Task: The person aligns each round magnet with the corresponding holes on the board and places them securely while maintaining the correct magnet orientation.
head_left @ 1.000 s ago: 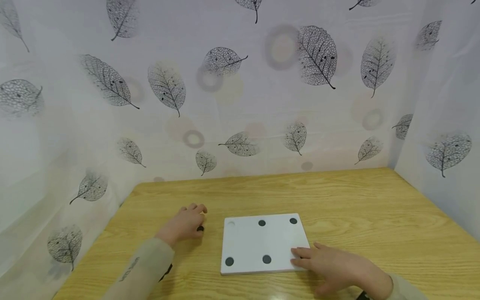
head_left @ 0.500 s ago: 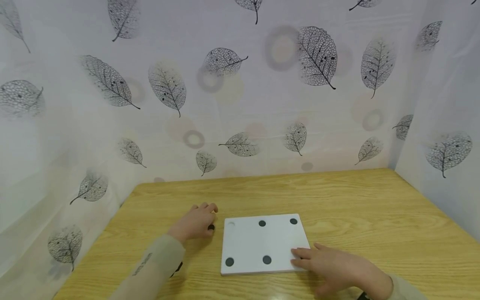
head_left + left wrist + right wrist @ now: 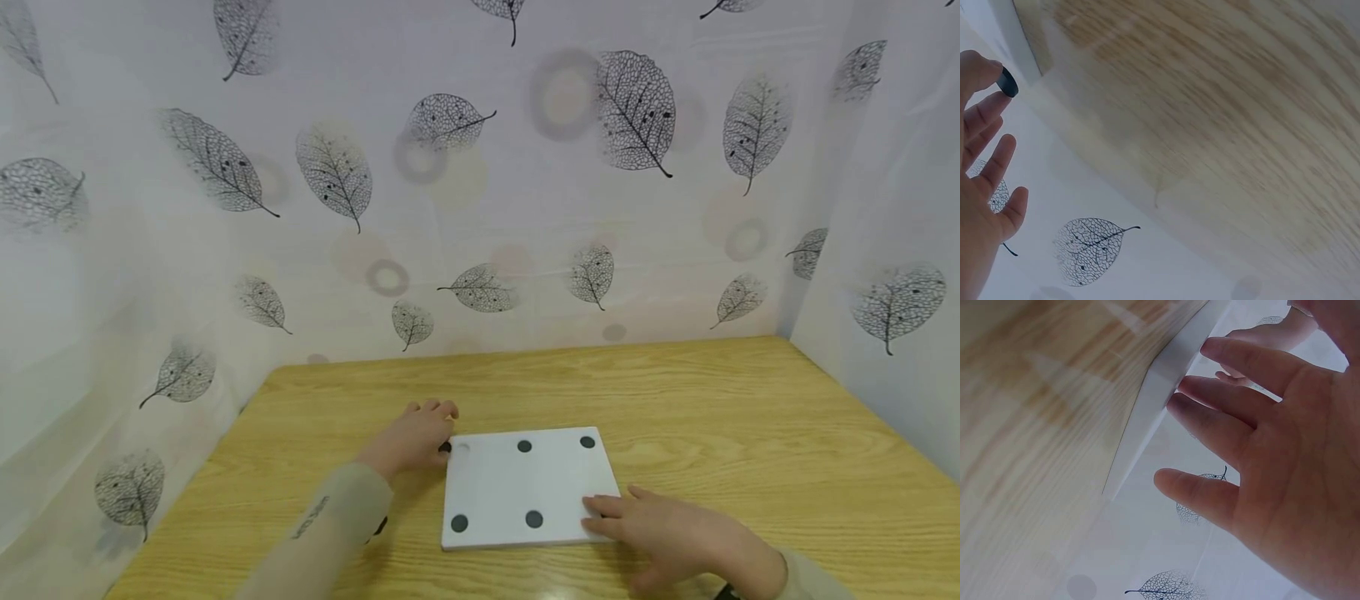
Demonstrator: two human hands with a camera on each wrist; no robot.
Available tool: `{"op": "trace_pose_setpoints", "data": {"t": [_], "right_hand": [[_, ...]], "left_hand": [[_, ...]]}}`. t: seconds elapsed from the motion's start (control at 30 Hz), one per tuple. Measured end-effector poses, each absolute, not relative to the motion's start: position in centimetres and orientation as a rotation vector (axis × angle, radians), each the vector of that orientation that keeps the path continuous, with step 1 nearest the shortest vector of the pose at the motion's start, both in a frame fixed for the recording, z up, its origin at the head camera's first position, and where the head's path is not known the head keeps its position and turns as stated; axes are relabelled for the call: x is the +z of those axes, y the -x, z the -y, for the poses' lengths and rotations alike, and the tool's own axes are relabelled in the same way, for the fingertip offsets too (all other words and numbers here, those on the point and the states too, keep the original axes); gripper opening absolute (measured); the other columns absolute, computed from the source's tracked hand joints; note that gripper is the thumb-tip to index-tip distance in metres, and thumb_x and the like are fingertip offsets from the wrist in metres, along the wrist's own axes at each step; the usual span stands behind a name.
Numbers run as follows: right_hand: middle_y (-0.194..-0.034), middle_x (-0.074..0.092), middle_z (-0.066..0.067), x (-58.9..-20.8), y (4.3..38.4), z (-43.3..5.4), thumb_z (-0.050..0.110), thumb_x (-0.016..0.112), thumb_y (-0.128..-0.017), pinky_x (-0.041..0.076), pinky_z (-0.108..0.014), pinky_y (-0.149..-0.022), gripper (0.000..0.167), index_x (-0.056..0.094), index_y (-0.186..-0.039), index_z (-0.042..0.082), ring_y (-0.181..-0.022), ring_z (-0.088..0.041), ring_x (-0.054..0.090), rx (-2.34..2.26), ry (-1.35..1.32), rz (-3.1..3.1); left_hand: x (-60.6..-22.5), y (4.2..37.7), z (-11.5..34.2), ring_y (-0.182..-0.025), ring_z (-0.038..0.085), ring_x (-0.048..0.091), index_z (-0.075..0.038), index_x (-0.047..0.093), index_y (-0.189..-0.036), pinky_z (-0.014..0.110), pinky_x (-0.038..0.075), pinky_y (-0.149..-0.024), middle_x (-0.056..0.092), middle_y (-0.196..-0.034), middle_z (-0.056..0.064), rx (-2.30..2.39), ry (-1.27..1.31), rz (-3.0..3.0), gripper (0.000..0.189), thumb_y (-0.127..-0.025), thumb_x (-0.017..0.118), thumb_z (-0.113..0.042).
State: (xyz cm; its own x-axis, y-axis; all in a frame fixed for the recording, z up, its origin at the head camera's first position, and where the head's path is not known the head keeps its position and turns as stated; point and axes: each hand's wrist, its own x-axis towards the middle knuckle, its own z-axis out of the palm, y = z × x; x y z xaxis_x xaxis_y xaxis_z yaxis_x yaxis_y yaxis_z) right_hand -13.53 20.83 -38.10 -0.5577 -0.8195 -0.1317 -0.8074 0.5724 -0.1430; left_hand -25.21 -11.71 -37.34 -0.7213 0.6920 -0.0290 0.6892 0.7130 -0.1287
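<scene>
A white rectangular board (image 3: pixel 498 483) lies flat on the wooden table. Dark round discs show in it, such as the near-left disc (image 3: pixel 459 523) and the far-middle disc (image 3: pixel 524 447); its far-left corner has a pale round recess (image 3: pixel 463 448). My left hand (image 3: pixel 411 442) pinches a loose dark disc (image 3: pixel 1007 82) between thumb and index finger, right at that far-left corner. The other left fingers are spread and bent. My right hand (image 3: pixel 667 533) rests its fairly straight fingertips on the board's near-right corner, covering most of that spot.
The wood-grain table (image 3: pixel 712 400) stretches out around the board. White sheeting printed with leaves (image 3: pixel 480 208) stands behind it and along both sides.
My left hand has moved rightward with the disc, from off to the left of the board up to its far-left corner. The right hand and board have stayed put.
</scene>
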Motion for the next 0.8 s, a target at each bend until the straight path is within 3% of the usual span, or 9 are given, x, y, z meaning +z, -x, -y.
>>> {"op": "trace_pose_setpoints", "data": {"t": [0.5, 0.8], "right_hand": [[-0.131, 0.042, -0.009, -38.0, 13.4, -20.9, 0.035, 0.070, -0.071, 0.038, -0.046, -0.089, 0.064, 0.048, -0.127, 0.014, -0.117, -0.016, 0.042, -0.098, 1.359, -2.626], [-0.131, 0.042, -0.009, -38.0, 13.4, -20.8, 0.033, 0.071, -0.070, 0.037, -0.047, -0.090, 0.065, 0.048, -0.127, 0.014, -0.117, -0.017, 0.042, -0.092, 1.327, -2.630]], "left_hand": [[-38.1, 25.7, 9.6, -0.105, 0.021, 0.042, -0.014, 0.065, -0.083, 0.044, 0.036, -0.088, 0.047, -0.118, 0.000, 0.367, 1.167, 2.919, 0.013, -0.079, 0.065, -0.027], [-38.2, 25.6, 9.6, -0.105, 0.021, 0.042, -0.015, 0.066, -0.081, 0.041, 0.038, -0.086, 0.048, -0.118, 0.000, 0.403, 1.188, 2.887, 0.011, -0.081, 0.064, -0.025]]}}
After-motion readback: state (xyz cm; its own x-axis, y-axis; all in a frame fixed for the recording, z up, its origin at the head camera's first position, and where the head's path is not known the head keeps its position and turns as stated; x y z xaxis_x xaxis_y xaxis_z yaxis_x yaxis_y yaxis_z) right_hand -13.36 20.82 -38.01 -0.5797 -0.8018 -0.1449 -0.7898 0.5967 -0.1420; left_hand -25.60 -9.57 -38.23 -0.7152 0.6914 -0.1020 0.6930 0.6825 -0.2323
